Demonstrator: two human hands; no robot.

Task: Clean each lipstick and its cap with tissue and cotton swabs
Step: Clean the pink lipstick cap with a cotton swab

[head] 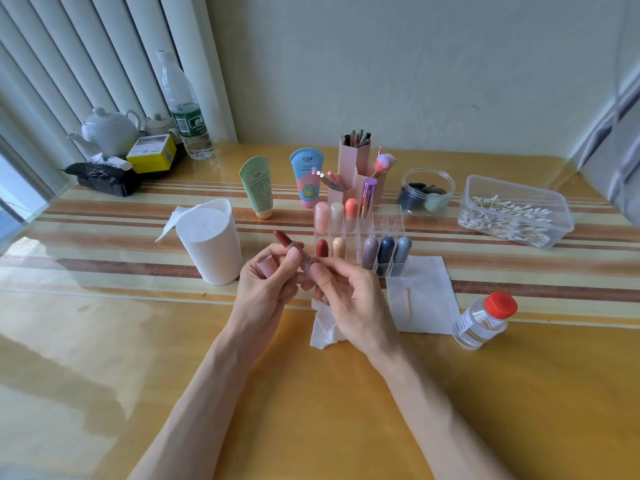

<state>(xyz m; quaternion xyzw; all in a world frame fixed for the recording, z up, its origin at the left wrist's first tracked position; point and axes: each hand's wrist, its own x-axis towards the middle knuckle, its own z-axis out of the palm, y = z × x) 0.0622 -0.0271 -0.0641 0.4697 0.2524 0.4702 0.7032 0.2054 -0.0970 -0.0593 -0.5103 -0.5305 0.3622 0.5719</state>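
- The left hand [266, 289] has its fingers curled round a dusty-pink cap [266, 266], with the thumb laid against the side of the lipstick [294, 249]
- The right hand [346, 301] pinches the near end of the lipstick tube between thumb and fingers
- The lipstick is held above the table [104, 341], near the middle of the scene; it is uncapped and tilted, its reddish-brown tip pointing far and left
- A crumpled tissue [322, 332] shows just under the right hand; whether the hand touches it cannot be told
- A flat tissue [429, 306] lies on the table right of the hands, with a single cotton swab [408, 303] on it
- A clear organiser [391, 223] stands just beyond the hands, and its near right corner sits on the flat tissue; capped lipsticks stand upright in its compartments
- A small clear bottle with a red lid [485, 322] stands at the right edge of the flat tissue
- A tissue roll [211, 251] stands upright left of the hands, a loose sheet hanging from its top
- A clear box of cotton swabs [512, 216] sits far right
- Two upside-down tubes, one green [258, 188] and one blue [306, 178], stand beyond the organiser beside a pink brush holder [356, 161]
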